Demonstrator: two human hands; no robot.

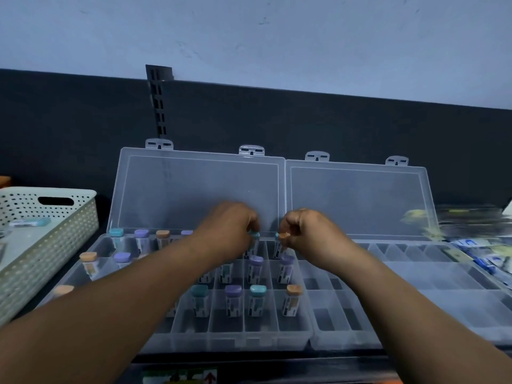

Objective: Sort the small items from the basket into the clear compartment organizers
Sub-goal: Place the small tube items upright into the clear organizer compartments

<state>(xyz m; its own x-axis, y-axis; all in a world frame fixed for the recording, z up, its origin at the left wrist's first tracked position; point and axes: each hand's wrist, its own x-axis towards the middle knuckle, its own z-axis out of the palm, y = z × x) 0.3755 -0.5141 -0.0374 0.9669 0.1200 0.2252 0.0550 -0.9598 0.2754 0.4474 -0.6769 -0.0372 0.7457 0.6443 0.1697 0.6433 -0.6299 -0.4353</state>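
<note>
Left hand (230,227), right hand (303,231) pinching upright vials (254,245)

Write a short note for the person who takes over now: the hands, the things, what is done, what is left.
Left hand: grips a teal-capped vial at the back row of the left organizer.
Right hand: pinches an orange-capped vial beside it, in the same row.
Done: many standing vials fill the left organizer; both lids are open.
Left: at least one loose vial lies in the basket; the right organizer shows no vials.
</note>
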